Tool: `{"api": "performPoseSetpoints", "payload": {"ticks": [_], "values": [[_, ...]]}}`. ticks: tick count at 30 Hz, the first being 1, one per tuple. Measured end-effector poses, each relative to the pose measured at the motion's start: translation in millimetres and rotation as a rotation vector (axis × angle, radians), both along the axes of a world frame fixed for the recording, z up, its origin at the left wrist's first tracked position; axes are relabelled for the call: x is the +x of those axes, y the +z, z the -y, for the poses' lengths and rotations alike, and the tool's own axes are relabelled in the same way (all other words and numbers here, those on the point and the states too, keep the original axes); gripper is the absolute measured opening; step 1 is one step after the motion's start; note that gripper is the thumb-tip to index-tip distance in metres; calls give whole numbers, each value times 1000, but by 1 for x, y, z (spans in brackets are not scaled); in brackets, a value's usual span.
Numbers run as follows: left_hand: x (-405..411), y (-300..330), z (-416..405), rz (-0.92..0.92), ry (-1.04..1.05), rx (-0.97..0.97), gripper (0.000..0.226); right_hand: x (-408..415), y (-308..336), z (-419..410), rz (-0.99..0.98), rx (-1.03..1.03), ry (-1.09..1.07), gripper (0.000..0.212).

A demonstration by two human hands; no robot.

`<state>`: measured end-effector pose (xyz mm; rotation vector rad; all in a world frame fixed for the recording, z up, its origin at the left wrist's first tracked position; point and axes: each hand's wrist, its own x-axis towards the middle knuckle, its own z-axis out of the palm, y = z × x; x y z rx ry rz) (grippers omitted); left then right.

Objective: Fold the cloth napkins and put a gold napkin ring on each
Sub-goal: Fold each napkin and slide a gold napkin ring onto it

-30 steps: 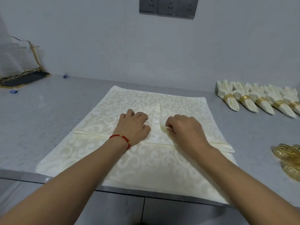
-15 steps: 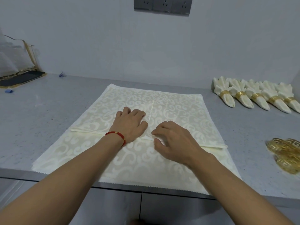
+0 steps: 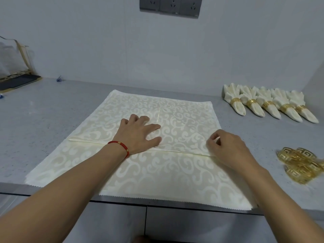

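A cream patterned napkin (image 3: 184,123) lies folded in half on the far part of a stack of flat napkins (image 3: 157,174) on the grey counter (image 3: 52,113). My left hand (image 3: 138,134) lies flat with spread fingers on the folded napkin near its middle, by the fold line. My right hand (image 3: 228,148) is at the right end of the fold, fingers curled and pinching the napkin's edge. Several finished napkins with gold rings (image 3: 270,106) lie in a row at the far right. A pile of loose gold napkin rings (image 3: 299,163) sits to the right of my right hand.
The stack's near edge overhangs the counter's front edge (image 3: 52,188). A dark tray with a clear bag (image 3: 17,81) stands at the far left against the wall. A small blue scrap (image 3: 59,79) lies near the wall. Wall sockets (image 3: 170,6) are above.
My right hand slid from the napkin's middle along the fold to its right end. My left hand flattened and spread its fingers, staying near the middle.
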<state>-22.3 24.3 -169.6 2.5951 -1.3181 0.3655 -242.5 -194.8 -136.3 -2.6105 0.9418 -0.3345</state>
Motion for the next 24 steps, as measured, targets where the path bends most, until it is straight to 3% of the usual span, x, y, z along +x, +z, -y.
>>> {"api": "performPoseSetpoints", "payload": {"ticks": [8, 13, 19, 24], "values": [[-1, 2, 1, 134, -166, -23, 49, -19, 22, 30, 48, 444, 46, 14], [2, 0, 2, 21, -247, -46, 55, -24, 20, 36, 168, 734, 83, 19], [3, -1, 2, -30, -249, -39, 63, -30, 13, 39, 414, 1139, 151, 22], [1, -1, 2, -64, -257, -44, 56, -19, 28, 40, 661, 1251, 284, 29]]}}
